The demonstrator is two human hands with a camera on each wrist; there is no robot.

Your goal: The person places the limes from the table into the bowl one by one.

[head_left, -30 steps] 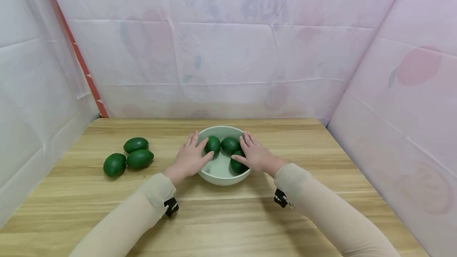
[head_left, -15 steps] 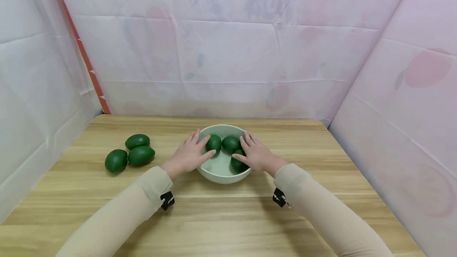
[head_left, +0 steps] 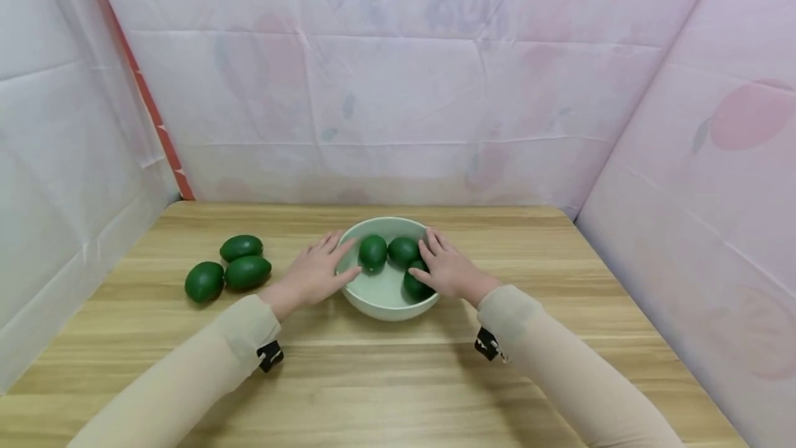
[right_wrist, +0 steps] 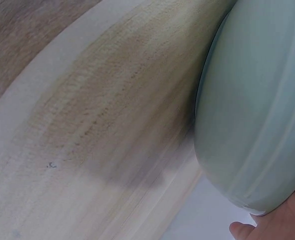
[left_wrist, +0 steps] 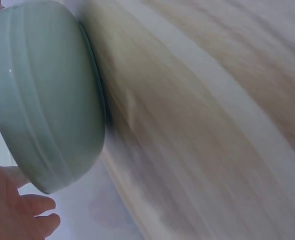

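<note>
1. Your left hand (head_left: 316,272) rests on the near-left rim of the pale green bowl (head_left: 381,304), fingers straight and relaxed, gripping nothing.
2. Your right hand (head_left: 449,269) lies over the right rim, fingers extended across it and touching the nearest green fruit (head_left: 413,285); no grasp is evident.
3. The bowl sits directly between both hands, at the centre of the wooden table (head_left: 398,379). Each hand is about equally near.
4. Three fruits lie inside the bowl.
5. Three more fruits (head_left: 231,268) lie well apart to the left, nearer your left hand, with two of them lengthwise left to right.
</note>
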